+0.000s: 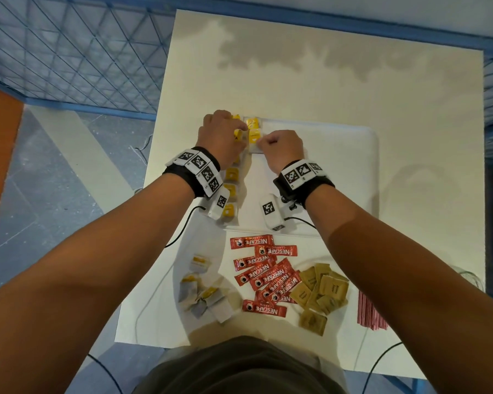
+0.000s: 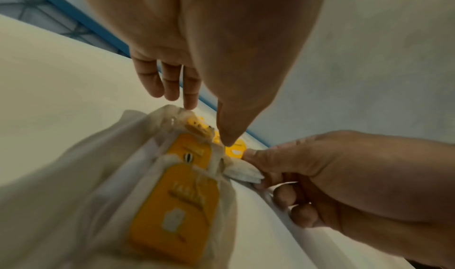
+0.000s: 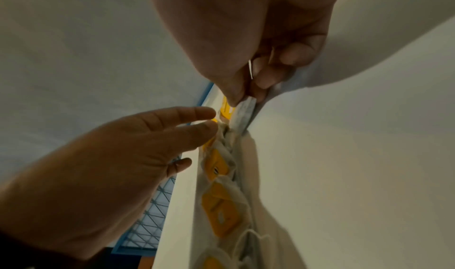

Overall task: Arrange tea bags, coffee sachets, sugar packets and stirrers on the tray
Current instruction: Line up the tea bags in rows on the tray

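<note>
A white tray (image 1: 339, 172) lies mid-table with a column of yellow-tagged tea bags (image 1: 231, 174) along its left edge. My right hand (image 1: 261, 142) pinches the white corner of a tea bag (image 2: 242, 173) between thumb and forefinger, at the far end of a second column. The right wrist view shows the same pinch by my right hand (image 3: 243, 99) on that tea bag (image 3: 242, 110). My left hand (image 1: 239, 129) hovers over the first column's far end, fingers fairly straight. In the left wrist view the left hand (image 2: 209, 125) touches a tea bag (image 2: 189, 152) with its fingertips.
Near the table's front edge lie loose tea bags (image 1: 202, 294), red coffee sachets (image 1: 265, 274), brown sugar packets (image 1: 322, 294) and a bundle of red stirrers (image 1: 370, 311). Blue mesh fencing (image 1: 69, 52) borders the table. Cables trail from both wrist cameras.
</note>
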A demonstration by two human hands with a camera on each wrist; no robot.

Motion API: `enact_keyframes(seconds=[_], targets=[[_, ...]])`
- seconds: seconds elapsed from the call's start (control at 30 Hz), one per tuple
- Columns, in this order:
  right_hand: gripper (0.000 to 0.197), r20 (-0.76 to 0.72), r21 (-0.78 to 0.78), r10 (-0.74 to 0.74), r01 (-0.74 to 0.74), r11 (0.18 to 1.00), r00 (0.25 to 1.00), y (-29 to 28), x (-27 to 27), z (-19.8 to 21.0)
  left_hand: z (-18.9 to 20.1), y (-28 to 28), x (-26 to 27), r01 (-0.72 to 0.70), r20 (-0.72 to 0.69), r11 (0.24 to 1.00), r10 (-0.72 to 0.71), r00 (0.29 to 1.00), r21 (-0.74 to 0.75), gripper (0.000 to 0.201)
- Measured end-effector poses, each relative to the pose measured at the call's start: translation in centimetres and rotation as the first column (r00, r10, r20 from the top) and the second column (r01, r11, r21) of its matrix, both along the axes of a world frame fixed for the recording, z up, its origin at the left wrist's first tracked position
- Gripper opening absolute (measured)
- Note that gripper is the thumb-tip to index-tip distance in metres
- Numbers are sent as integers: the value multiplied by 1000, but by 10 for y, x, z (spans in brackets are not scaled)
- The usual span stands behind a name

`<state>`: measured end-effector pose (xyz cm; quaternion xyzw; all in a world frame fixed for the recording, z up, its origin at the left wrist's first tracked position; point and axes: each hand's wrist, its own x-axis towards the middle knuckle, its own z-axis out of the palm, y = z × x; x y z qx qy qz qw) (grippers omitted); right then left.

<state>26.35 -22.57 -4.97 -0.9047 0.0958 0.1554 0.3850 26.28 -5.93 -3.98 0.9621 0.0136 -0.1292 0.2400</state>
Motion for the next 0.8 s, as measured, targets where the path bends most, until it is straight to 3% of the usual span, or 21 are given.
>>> enact_keyframes(seconds=[0.13, 0.27, 0.5, 0.8], targets=[[17, 1, -18, -3, 3, 1000, 1000, 2, 0, -1, 0, -8, 0, 12, 0, 998, -12, 1000, 64, 27], [31, 19, -12, -11, 11, 1000, 1000, 4, -5, 0, -3, -10, 0, 12, -7, 997, -12, 1000, 78, 30], [26, 23, -101, 22, -20, 995, 999, 10, -4, -1, -1, -9, 0, 10, -31, 995, -7, 999, 97, 39], [25, 26, -133, 33, -29, 991, 999, 13, -5, 2, 1, -6, -2, -14, -32, 998, 16, 999, 62, 34]])
